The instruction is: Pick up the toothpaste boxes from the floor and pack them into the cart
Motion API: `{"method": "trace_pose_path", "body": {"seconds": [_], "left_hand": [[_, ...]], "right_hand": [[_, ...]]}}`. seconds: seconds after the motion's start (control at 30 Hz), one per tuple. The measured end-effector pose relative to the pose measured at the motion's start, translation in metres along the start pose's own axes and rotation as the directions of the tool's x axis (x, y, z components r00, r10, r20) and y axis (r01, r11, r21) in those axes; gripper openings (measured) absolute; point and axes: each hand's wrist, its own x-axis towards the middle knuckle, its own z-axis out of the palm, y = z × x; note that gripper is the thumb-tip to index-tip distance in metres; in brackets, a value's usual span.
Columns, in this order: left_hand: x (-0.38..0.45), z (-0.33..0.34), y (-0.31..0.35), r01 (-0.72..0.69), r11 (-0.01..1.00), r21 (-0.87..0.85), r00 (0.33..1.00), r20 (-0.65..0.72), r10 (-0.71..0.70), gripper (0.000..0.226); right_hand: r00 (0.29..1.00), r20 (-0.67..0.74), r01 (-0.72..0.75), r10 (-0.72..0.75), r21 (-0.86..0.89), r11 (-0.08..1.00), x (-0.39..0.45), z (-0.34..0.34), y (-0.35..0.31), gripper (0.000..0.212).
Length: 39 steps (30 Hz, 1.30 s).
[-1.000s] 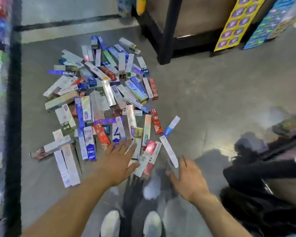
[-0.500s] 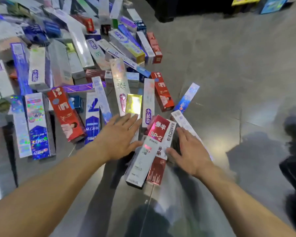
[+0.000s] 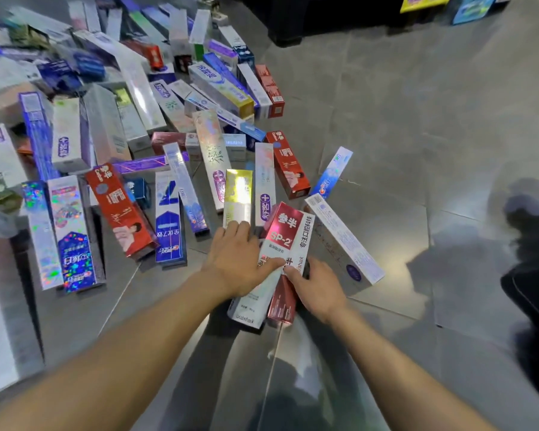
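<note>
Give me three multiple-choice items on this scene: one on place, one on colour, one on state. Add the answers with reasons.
1. Where does the SP-2 box lie?
A. between both hands
B. on a shelf
C. in a cart

2. What colour is its printed panel?
A. green
B. red
C. black

3. How is the left hand?
A. high in the air
B. clenched and empty
C. on the boxes, thumb across the SP-2 box

Answers: 1 A, the right hand touches its other side; 2 B, red around the lettering; 3 C, its thumb lies on that box.
</note>
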Motion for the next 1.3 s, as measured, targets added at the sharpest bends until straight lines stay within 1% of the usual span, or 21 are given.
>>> {"method": "trace_pose_path", "body": {"seconds": [0.07, 0.13, 0.23, 0.3, 0.4, 0.47, 0.53, 0.6, 0.63, 0.7, 0.73, 0.77, 0.8, 0.87, 0.93, 0.97, 1.0, 1.1, 1.17, 1.27, 1.3], "left_hand": [[0.007, 0.007, 0.004, 0.093, 0.991, -0.096, 0.996, 0.006, -0.093, 0.075], [0.012, 0.01, 0.004, 0.157, 0.967, -0.202, 0.987, 0.01, -0.158, 0.068], [0.014, 0.011, 0.002, 0.234, 0.868, -0.438, 0.972, 0.08, -0.222, 0.059], [0.01, 0.014, -0.001, 0.267, 0.736, -0.622, 0.962, 0.125, -0.244, 0.051], [0.001, 0.017, -0.006, 0.278, 0.448, -0.85, 0.95, 0.173, -0.261, 0.045], [-0.006, 0.015, -0.009, 0.273, 0.289, -0.918, 0.94, 0.192, -0.281, 0.04], [-0.01, 0.012, -0.014, 0.27, 0.18, -0.946, 0.931, 0.209, -0.298, 0.038], [-0.012, 0.008, -0.021, 0.278, 0.12, -0.953, 0.927, 0.234, -0.294, 0.037], [-0.012, 0.007, -0.024, 0.283, 0.089, -0.955, 0.923, 0.246, -0.296, 0.036], [-0.012, 0.005, -0.028, 0.292, 0.037, -0.956, 0.91, 0.266, -0.318, 0.036], [-0.012, 0.003, -0.029, 0.296, 0.013, -0.955, 0.903, 0.276, -0.331, 0.037], [-0.011, 0.002, -0.028, 0.306, -0.012, -0.952, 0.894, 0.292, -0.34, 0.04], [-0.011, 0.0, -0.028, 0.32, -0.035, -0.947, 0.884, 0.312, -0.347, 0.043], [-0.011, -0.008, -0.026, 0.336, -0.047, -0.941, 0.876, 0.331, -0.351, 0.045], [-0.014, -0.023, -0.024, 0.326, -0.029, -0.945, 0.882, 0.315, -0.351, 0.045], [-0.017, -0.032, -0.022, 0.316, -0.039, -0.948, 0.88, 0.308, -0.363, 0.045], [-0.021, -0.044, -0.02, 0.3, -0.056, -0.952, 0.877, 0.299, -0.375, 0.045], [-0.039, -0.091, -0.011, 0.28, -0.116, -0.953, 0.867, 0.303, -0.396, 0.043], [-0.055, -0.134, -0.004, 0.271, -0.123, -0.955, 0.866, 0.297, -0.403, 0.044], [-0.078, -0.212, 0.006, 0.242, -0.148, -0.959, 0.867, 0.282, -0.41, 0.036], [-0.086, -0.24, 0.011, 0.233, -0.164, -0.959, 0.867, 0.281, -0.412, 0.033]], "right_hand": [[0.999, -0.009, 0.037, -0.036, 0.07, 0.997, -0.003, 0.0, -0.009, 0.033], [0.999, -0.016, 0.048, -0.047, 0.101, 0.994, -0.003, -0.002, -0.011, 0.028], [1.0, 0.025, -0.018, 0.013, 0.192, 0.981, -0.003, -0.006, -0.008, 0.017], [0.997, 0.035, -0.081, 0.074, 0.281, 0.956, -0.002, -0.002, -0.005, 0.021], [0.987, 0.018, -0.152, 0.157, 0.38, 0.913, 0.006, 0.005, -0.006, 0.039], [0.98, 0.013, -0.189, 0.2, 0.397, 0.898, 0.014, 0.008, -0.008, 0.048], [0.971, 0.012, -0.227, 0.239, 0.361, 0.904, 0.02, 0.011, -0.014, 0.061], [0.959, -0.028, -0.266, 0.28, 0.238, 0.934, 0.024, 0.014, -0.021, 0.067], [0.955, -0.052, -0.278, 0.292, 0.189, 0.942, 0.024, 0.014, -0.024, 0.063], [0.953, -0.072, -0.274, 0.294, 0.209, 0.939, 0.024, 0.014, -0.026, 0.055], [0.956, -0.052, -0.262, 0.288, 0.283, 0.922, 0.024, 0.014, -0.023, 0.054], [0.954, -0.011, -0.272, 0.3, 0.392, 0.879, 0.022, 0.011, -0.022, 0.055], [0.951, 0.045, -0.284, 0.306, 0.522, 0.804, 0.019, 0.009, -0.021, 0.053], [0.944, 0.129, -0.293, 0.305, 0.753, 0.589, 0.006, 0.002, -0.03, 0.039], [0.938, 0.187, -0.297, 0.292, 0.868, 0.399, -0.007, -0.008, -0.047, 0.026], [0.936, 0.222, -0.307, 0.275, 0.896, 0.32, -0.014, -0.015, -0.058, 0.022], [0.935, 0.247, -0.314, 0.255, 0.911, 0.269, -0.022, -0.022, -0.07, 0.02], [0.939, 0.281, -0.316, 0.198, 0.932, 0.176, -0.049, -0.055, -0.112, 0.016], [0.946, 0.285, -0.306, 0.153, 0.942, 0.137, -0.073, -0.086, -0.146, 0.019], [0.942, 0.307, -0.324, 0.134, 0.937, 0.13, -0.115, -0.145, -0.202, 0.034], [0.942, 0.312, -0.328, 0.123, 0.935, 0.138, -0.128, -0.165, -0.22, 0.035]]}}
